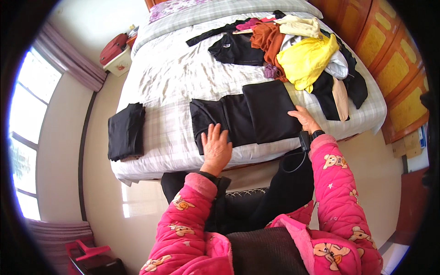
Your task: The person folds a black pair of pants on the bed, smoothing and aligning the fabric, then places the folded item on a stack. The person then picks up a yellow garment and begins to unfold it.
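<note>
A black garment (240, 117), partly folded, lies across the near part of the bed, its right part doubled over into a flat panel. My left hand (216, 147) rests on the garment's left part near its front edge, fingers spread. At the panel's right edge is my right hand (304, 118), its thumb on the cloth; whether the fingers beneath pinch it cannot be told. To the left lies a stack of folded dark clothes (126, 132).
Heaped on the bed's far right are loose clothes, among them a yellow garment (306, 62), a rust-coloured garment (270, 39) and a black top (237, 50). Wooden cabinets (395, 75) stand along the right. A red bag (114, 48) sits on a white bin (118, 63) at the left.
</note>
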`<state>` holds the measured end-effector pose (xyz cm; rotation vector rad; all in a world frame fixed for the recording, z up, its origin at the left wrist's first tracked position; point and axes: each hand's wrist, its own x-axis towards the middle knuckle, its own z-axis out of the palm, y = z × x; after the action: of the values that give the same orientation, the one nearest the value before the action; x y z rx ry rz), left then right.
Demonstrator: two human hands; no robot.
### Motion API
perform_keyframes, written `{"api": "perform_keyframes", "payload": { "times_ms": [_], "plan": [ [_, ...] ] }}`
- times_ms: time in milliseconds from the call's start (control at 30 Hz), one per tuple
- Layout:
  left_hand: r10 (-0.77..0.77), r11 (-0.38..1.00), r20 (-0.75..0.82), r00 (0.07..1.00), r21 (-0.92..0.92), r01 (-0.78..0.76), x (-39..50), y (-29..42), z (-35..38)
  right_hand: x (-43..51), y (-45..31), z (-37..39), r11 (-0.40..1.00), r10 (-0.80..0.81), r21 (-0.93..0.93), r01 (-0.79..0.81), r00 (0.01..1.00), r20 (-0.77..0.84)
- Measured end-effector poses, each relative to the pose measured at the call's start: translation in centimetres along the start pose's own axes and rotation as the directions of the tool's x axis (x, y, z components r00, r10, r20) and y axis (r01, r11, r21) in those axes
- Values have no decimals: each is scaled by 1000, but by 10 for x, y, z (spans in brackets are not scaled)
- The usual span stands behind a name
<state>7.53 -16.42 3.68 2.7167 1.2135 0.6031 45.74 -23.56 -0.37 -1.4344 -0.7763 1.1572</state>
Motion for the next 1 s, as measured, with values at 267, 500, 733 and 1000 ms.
{"api": "perform_keyframes", "payload": {
  "times_ms": [267,500,733,1000],
  "plan": [
    [-133,990,208,969,-8,138,-31,-41,-2,-5,-105,87,900,-244,-339,275,961,131],
    [-124,983,135,983,-115,140,-53,-48,6,-12,-104,262,305,-545,-838,453,804,236],
    [-284,867,-41,958,-439,238,-75,-94,0,-40,-47,316,379,-268,-745,549,836,479],
    [-584,591,116,803,-617,519,-36,-116,25,-8,10,185,665,-326,-734,140,938,-116]
  ]
}}
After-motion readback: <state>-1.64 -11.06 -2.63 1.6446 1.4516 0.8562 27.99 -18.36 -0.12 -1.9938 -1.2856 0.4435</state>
